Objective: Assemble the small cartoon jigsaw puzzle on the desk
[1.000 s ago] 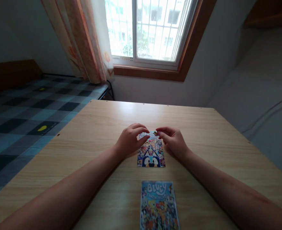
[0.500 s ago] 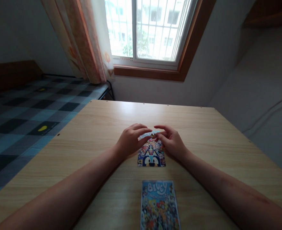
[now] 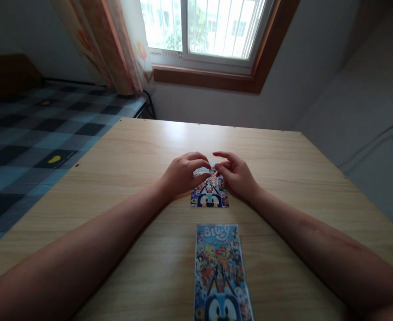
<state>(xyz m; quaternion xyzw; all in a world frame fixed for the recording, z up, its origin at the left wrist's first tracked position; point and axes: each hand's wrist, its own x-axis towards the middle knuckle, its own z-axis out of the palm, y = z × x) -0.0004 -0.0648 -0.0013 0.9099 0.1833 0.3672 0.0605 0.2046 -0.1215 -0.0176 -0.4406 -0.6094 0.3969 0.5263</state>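
Note:
Past the middle of the table lies a small colourful jigsaw puzzle [image 3: 210, 199] with a blue cartoon dog's head along its near edge. My left hand [image 3: 185, 174] hovers at its left side, thumb and fingers curved and apart, with nothing seen between them. On the other side my right hand [image 3: 237, 174] has its index finger stretched out, while the thumb and the other fingers pinch what looks like a small puzzle piece [image 3: 213, 170] over the upper part of the picture. The fingers hide some of the puzzle's top and sides.
Closer to me, a picture box or sheet [image 3: 218, 267] marked "BLUEY" lies on the wooden table [image 3: 143, 267]. A bed with a checked cover [image 3: 22, 156] stands along the left. Beyond the table are a curtain [image 3: 106, 44] and a barred window [image 3: 216, 31].
The view has tilted down, so more of the "BLUEY" picture shows. My hands stay over the puzzle; the small piece at the right fingertips is now less distinct.

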